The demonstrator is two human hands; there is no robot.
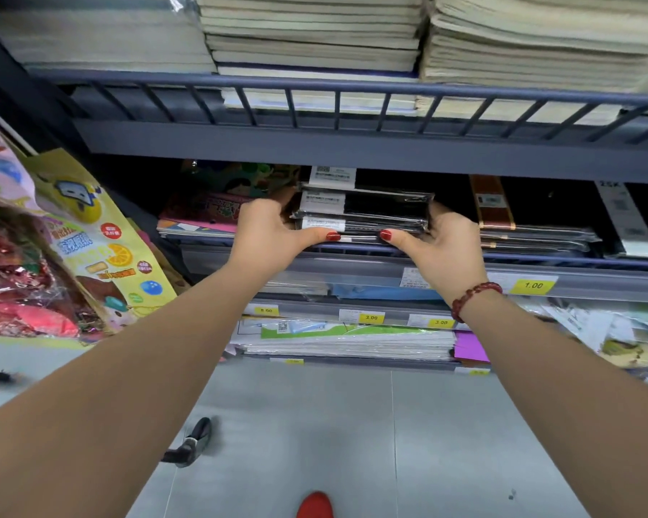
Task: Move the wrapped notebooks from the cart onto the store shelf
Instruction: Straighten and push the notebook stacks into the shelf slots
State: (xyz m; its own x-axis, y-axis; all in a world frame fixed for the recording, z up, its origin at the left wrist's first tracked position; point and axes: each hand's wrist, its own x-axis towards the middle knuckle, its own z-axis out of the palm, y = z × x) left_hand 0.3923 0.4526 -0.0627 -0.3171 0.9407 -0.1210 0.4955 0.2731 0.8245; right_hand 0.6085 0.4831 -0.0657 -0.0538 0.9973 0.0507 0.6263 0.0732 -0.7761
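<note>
Black plastic-wrapped notebooks [363, 214] are pinched as a stack between the left hand [274, 233] and right hand [442, 244], thumbs at the near edge, apparently so the stack stays square while set onto the middle shelf [539, 261].

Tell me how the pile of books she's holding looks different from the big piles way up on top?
The black wrapped notebooks are dark and shiny in plastic; the top-shelf stacks show pale page edges. The black pile is short, held between the left hand and right hand; the top stacks are taller and untouched. Both lie flat.
</note>
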